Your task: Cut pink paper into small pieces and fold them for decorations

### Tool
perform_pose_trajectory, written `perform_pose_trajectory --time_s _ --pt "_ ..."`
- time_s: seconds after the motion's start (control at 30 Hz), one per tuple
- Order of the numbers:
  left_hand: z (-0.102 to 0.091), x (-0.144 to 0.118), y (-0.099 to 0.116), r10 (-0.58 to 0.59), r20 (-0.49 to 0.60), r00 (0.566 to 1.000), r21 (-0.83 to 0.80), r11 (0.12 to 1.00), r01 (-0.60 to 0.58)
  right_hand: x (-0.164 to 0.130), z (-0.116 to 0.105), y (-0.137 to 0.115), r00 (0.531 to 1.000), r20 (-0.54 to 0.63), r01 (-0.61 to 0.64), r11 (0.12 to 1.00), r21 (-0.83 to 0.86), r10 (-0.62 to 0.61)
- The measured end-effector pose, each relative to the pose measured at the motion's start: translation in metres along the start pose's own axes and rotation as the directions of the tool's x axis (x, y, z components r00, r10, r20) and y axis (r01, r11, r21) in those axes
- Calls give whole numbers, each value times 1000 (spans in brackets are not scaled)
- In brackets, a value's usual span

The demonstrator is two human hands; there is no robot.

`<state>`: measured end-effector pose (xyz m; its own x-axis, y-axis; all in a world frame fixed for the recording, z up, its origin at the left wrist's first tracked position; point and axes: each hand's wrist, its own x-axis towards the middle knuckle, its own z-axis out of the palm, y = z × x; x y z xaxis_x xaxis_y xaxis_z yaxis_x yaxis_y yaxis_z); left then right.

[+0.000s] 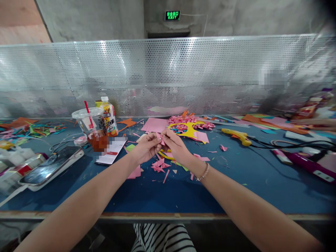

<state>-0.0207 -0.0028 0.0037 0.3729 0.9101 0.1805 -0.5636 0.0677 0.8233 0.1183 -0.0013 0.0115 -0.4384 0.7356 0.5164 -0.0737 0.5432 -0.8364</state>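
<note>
The fingertips of the left hand (147, 147) and the right hand (175, 145) meet above the table (249, 175), closed in a pinch on a small pink paper piece (162, 140). The piece sits between the two sets of fingertips, touching both, raised off the table surface. It is too small and too covered by the fingers to tell its long axis or which way it points.

Directly below the hands lie pink paper scraps (159, 165). Just beyond the hands lie a pink sheet (153, 125) and a yellow cutout (189, 128) with pink paper flowers. To the right lies a yellow glue gun (237, 135). To the left stand a plastic cup (91, 126) with a red straw, a juice bottle (109, 117) and a phone (51, 168).
</note>
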Motion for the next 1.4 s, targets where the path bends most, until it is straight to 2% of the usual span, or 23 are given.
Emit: perform_pose_trajectory --time_s 0.2,0.33,0.5,0.8,1.27,1.4 --pt "0 1 0 -1 1 1000 16 1000 1 -1 -1 0 999 -5 36 994 -108 -37" --pt "0 1 0 -3 -16 1000 34 999 4 0 -2 -5 993 -32 100 961 -260 -112" --pt "-1 1 -1 7 -28 1000 57 998 -5 2 -6 -7 990 7 136 917 -374 -143" --pt "-2 2 -1 -1 -32 999 82 997 4 3 -7 -7 989 14 144 923 -357 -149" --pt "-3 2 0 -2 -17 1000 83 997 4 4 -13 -7 987 52 157 832 -533 -153" --pt "-5 3 0 -4 -10 1000 91 996 5 5 -13 -7 991 36 127 843 -524 -127"
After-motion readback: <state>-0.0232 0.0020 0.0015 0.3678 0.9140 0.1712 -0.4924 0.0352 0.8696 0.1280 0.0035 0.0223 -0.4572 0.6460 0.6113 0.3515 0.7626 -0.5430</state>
